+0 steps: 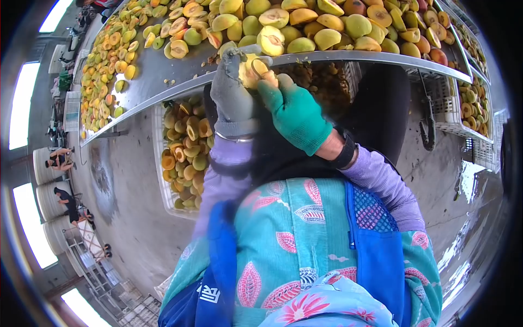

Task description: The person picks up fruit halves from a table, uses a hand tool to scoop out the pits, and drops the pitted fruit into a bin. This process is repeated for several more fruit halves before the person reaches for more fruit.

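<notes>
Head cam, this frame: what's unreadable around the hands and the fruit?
- Fruit piece: head view, mostly covered by the grey-gloved left hand holding it and the green-gloved right hand; no tool can be made out.
- Right hand's fingers: curled out of sight behind the glove's back, grip unclear.
- Crate under the table: partly hidden by the table edge and left sleeve.
- People far left: too small.
- Fruit pile: cut off by the top edge.

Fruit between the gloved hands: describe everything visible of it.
The fruit is a yellow-orange stone fruit, cut open with pale flesh showing. It is held at the edge of the metal table, gripped by the left hand in a grey glove and the right hand in a green glove. Fingers hide much of it.
</notes>
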Motion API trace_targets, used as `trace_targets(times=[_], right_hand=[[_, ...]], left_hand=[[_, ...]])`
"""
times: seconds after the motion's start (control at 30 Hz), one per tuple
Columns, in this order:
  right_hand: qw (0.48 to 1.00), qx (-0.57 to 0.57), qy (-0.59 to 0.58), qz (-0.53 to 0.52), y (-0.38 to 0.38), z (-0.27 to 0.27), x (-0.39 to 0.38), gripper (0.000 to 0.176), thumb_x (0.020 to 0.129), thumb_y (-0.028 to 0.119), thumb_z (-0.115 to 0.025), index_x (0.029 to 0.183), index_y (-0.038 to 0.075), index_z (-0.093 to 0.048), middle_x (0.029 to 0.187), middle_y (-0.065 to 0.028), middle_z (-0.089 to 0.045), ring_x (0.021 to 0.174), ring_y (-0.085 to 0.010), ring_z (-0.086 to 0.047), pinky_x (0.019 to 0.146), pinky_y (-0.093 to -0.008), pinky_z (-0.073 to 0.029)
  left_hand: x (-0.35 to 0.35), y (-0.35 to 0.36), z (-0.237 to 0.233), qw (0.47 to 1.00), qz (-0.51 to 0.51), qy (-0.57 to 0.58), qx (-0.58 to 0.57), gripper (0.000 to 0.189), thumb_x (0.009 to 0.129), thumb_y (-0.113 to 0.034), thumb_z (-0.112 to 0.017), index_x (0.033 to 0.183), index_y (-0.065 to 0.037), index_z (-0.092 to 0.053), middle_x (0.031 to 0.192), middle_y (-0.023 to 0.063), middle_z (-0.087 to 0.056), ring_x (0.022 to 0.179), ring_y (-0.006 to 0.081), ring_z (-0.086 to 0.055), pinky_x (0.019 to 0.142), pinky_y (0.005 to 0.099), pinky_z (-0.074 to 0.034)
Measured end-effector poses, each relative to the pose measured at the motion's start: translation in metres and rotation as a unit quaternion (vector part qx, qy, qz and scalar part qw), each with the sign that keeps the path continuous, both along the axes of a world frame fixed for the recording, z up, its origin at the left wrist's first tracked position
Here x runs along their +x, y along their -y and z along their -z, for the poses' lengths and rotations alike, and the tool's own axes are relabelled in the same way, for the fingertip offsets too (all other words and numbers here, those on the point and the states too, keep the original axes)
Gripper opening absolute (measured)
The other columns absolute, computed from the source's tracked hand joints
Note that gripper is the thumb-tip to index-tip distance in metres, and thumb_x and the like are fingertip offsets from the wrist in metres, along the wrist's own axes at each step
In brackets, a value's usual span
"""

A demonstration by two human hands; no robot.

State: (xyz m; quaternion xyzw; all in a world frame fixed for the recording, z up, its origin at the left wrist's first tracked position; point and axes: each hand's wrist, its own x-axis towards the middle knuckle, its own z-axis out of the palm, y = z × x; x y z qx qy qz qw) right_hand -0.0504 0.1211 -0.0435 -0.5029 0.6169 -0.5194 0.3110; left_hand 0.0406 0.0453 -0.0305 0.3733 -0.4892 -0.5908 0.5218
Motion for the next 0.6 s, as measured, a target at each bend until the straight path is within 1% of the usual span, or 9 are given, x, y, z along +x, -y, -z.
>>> trace_targets(times=[0.1, 0.2, 0.27, 0.33, 0.4, 0.43, 0.5, 0.53, 0.6], right_hand=[[1.0, 0.005, 0.022, -0.012, 0.002, 0.002, 0.0, 0.037, 0.096, 0.037, -0.052, 0.087, 0.002, -0.052, 0.071, -0.026, -0.058, 0.064, -0.0456, -0.057, 0.054, -0.0496, -0.043], [0.999, -0.019, 0.028, -0.015, 0.004, 0.003, 0.001, 0.036, 0.096, 0.036, -0.052, 0.086, 0.001, -0.052, 0.071, -0.0259, -0.058, 0.066, -0.0453, -0.058, 0.055, -0.0493, -0.043], [0.999, -0.017, 0.025, -0.029, 0.004, 0.003, 0.0, 0.036, 0.096, 0.036, -0.052, 0.087, 0.001, -0.052, 0.071, -0.026, -0.059, 0.067, -0.0454, -0.058, 0.056, -0.049, -0.044], [0.999, -0.015, 0.034, -0.039, 0.003, 0.005, 0.002, 0.036, 0.096, 0.036, -0.052, 0.089, 0.001, -0.053, 0.072, -0.0261, -0.059, 0.067, -0.0452, -0.058, 0.057, -0.0488, -0.044], [0.998, -0.016, 0.051, -0.042, 0.003, 0.009, 0.004, 0.035, 0.097, 0.035, -0.051, 0.092, 0.0, -0.053, 0.072, -0.0262, -0.058, 0.067, -0.0447, -0.058, 0.058, -0.0486, -0.045], [0.996, -0.019, 0.074, -0.035, 0.002, 0.01, 0.007, 0.035, 0.097, 0.035, -0.05, 0.092, 0.001, -0.054, 0.07, -0.0238, -0.059, 0.063, -0.0415, -0.058, 0.055, -0.0469, -0.045], [0.992, -0.026, 0.124, -0.024, -0.002, 0.011, 0.016, 0.035, 0.099, 0.035, -0.047, 0.093, 0.002, -0.054, 0.066, -0.0191, -0.059, 0.054, -0.0352, -0.058, 0.049, -0.0433, -0.045], [0.983, 0.03, 0.171, -0.052, -0.005, 0.01, 0.017, 0.036, 0.099, 0.037, -0.046, 0.092, 0.003, -0.054, 0.064, -0.0154, -0.057, 0.049, -0.0307, -0.055, 0.045, -0.0405, -0.044], [0.957, 0.107, 0.258, -0.076, -0.009, 0.006, 0.016, 0.039, 0.099, 0.04, -0.045, 0.089, 0.004, -0.054, 0.06, -0.0089, -0.054, 0.042, -0.0226, -0.051, 0.038, -0.0352, -0.041]], left_hand=[[0.004, -0.001, 0.006, 0.959, -0.013, 0.2, -0.202, 0.039, 0.101, -0.031, -0.039, 0.107, 0.002, -0.06, 0.089, 0.0117, -0.066, 0.076, 0.0185, -0.062, 0.072, 0.0293, -0.052], [0.004, -0.001, 0.006, 0.955, -0.029, 0.185, -0.23, 0.033, 0.101, -0.024, -0.039, 0.106, 0.001, -0.06, 0.092, 0.011, -0.066, 0.079, 0.0183, -0.064, 0.073, 0.029, -0.052], [0.0, -0.002, 0.001, 0.958, -0.036, 0.123, -0.256, 0.027, 0.099, -0.019, -0.046, 0.101, 0.003, -0.062, 0.088, 0.0104, -0.066, 0.077, 0.0165, -0.064, 0.07, 0.0272, -0.052], [0.001, -0.002, 0.001, 0.97, -0.026, 0.072, -0.23, 0.024, 0.098, -0.016, -0.05, 0.098, 0.004, -0.063, 0.086, 0.0101, -0.067, 0.075, 0.0154, -0.064, 0.068, 0.026, -0.051], [0.001, 0.001, 0.001, 0.988, 0.005, 0.027, -0.153, 0.023, 0.097, -0.016, -0.051, 0.097, 0.004, -0.063, 0.087, 0.0102, -0.067, 0.074, 0.0151, -0.064, 0.068, 0.0254, -0.051], [0.0, 0.0, -0.006, 0.996, 0.022, -0.013, -0.086, 0.022, 0.096, -0.016, -0.054, 0.093, 0.004, -0.063, 0.087, 0.0109, -0.067, 0.074, 0.0153, -0.063, 0.069, 0.0241, -0.051], [0.004, 0.006, -0.007, 0.991, 0.074, 0.064, -0.091, 0.025, 0.097, -0.017, -0.049, 0.096, 0.004, -0.063, 0.09, 0.0122, -0.067, 0.076, 0.0178, -0.064, 0.07, 0.0278, -0.052], [0.006, 0.01, -0.008, 0.985, 0.099, 0.103, -0.093, 0.027, 0.097, -0.018, -0.047, 0.097, 0.004, -0.063, 0.091, 0.0128, -0.067, 0.077, 0.019, -0.065, 0.071, 0.0297, -0.053], [0.006, 0.02, -0.011, 0.948, 0.179, 0.236, -0.113, 0.024, 0.095, -0.015, -0.05, 0.099, 0.004, -0.063, 0.088, 0.0103, -0.067, 0.078, 0.0176, -0.064, 0.07, 0.0285, -0.052]])
